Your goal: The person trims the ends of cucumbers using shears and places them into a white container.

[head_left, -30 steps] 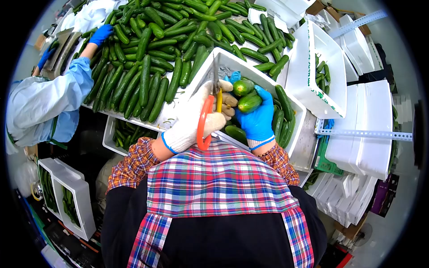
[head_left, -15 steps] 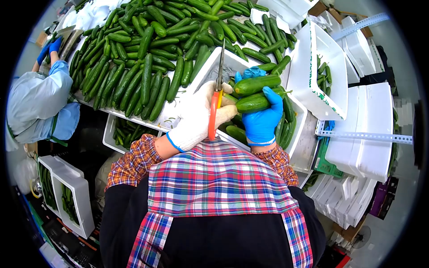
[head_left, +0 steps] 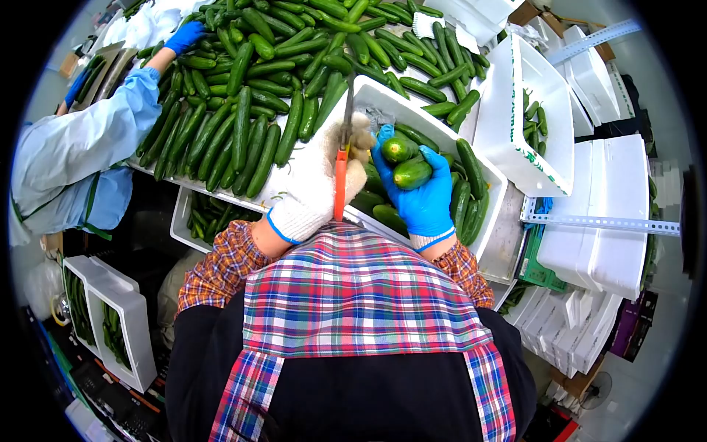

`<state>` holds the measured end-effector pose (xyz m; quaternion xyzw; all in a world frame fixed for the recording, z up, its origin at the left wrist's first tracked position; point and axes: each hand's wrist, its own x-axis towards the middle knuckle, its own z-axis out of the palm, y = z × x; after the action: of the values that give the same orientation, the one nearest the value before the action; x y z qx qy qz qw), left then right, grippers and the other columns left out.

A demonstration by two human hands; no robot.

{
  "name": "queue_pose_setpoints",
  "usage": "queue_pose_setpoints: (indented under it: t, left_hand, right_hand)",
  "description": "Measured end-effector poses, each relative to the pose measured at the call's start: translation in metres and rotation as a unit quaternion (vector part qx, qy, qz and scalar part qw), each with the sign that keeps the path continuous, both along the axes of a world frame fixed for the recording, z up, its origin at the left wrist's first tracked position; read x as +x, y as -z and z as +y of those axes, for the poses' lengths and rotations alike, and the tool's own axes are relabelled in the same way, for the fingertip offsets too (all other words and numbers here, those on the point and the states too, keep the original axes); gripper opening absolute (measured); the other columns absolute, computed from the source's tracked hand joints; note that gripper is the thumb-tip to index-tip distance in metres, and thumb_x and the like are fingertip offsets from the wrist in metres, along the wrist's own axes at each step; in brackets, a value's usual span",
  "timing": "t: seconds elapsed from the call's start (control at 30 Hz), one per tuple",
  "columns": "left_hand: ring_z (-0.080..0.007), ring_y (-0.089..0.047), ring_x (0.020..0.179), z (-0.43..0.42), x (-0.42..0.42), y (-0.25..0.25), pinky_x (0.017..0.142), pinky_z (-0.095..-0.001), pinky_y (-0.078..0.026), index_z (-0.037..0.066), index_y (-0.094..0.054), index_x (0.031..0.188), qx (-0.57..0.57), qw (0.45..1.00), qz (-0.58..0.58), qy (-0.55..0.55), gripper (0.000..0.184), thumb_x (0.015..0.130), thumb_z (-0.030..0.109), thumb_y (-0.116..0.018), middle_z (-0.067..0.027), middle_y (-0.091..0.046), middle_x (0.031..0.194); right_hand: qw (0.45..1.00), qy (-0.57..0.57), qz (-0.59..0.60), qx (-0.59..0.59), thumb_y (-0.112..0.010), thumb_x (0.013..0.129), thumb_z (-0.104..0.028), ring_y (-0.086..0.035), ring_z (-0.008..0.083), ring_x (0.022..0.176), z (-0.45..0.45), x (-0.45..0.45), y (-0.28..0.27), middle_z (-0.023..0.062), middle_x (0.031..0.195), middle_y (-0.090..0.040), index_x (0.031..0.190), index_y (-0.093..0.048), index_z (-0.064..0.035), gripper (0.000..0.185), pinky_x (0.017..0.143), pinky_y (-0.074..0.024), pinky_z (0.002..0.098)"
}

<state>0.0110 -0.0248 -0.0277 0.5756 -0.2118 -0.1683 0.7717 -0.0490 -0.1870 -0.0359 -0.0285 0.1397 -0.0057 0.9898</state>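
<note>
My left hand (head_left: 320, 180), in a whitish knit glove, is closed on scissors (head_left: 341, 169) with red-orange handles, the blades pointing away from me. My right hand (head_left: 426, 195), in a blue glove, grips two cucumbers (head_left: 412, 174), their ends turned toward me. Both hands are over the near side of a white foam box (head_left: 490, 221) that holds more cucumbers (head_left: 388, 216). Some clear plastic (head_left: 377, 116) shows inside the box behind my hands. The scissors stand a little left of the held cucumbers, not touching them.
A large pile of cucumbers (head_left: 243, 88) covers the table beyond. At the left, a co-worker's blue-gloved hand (head_left: 185, 37) reaches to the pile. Another foam box (head_left: 523, 118) with a few cucumbers stands right, near stacked white boxes (head_left: 596, 214). Filled boxes (head_left: 110, 324) are at lower left.
The cucumbers in my right hand have turned from lying sideways to ends toward me. My left hand with the scissors has moved left, away from them. The co-worker's hand has reached back to the pile.
</note>
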Motion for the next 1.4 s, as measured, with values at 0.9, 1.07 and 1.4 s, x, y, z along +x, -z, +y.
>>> queue_pose_setpoints:
  t: [0.9,1.07,1.4]
  left_hand:
    - [-0.014,-0.061,0.084,-0.007,0.008,0.002,0.077,-0.0283,-0.051,0.003,-0.053,0.115,-0.025,0.999,0.019,-0.027,0.036,0.082,-0.003,-0.067,-0.0068,-0.062,0.091]
    - [-0.0164,-0.059,0.07,0.005,0.019,-0.01,0.062,-0.0291,-0.05,0.002,-0.046,0.119,0.03,0.984,0.173,0.008,0.043,0.079,-0.003,-0.063,-0.0084,-0.059,0.085]
    - [-0.0169,-0.059,0.077,0.018,0.006,-0.023,0.068,-0.0296,-0.05,0.001,-0.045,0.124,0.119,0.974,0.167,0.099,0.057,0.071,0.002,-0.067,-0.0086,-0.057,0.092]
  right_hand:
    - [0.997,-0.04,0.066,0.005,-0.056,0.087,-0.013,-0.052,0.0343,0.12,0.0,-0.008,0.019,0.0189,0.129,-0.054,0.13,-0.047,-0.0005,0.045,0.109,-0.0387,0.0492]
    - [0.998,-0.048,0.028,0.006,-0.054,0.084,-0.011,-0.048,0.0355,0.125,0.005,-0.01,0.011,0.0205,0.133,-0.051,0.134,-0.042,0.0039,0.053,0.112,-0.0344,0.0527]
    - [0.996,0.013,0.036,-0.081,-0.055,0.08,-0.01,-0.052,0.0345,0.119,0.003,-0.009,0.002,0.0194,0.126,-0.053,0.128,-0.046,0.0021,0.05,0.111,-0.0355,0.0492]
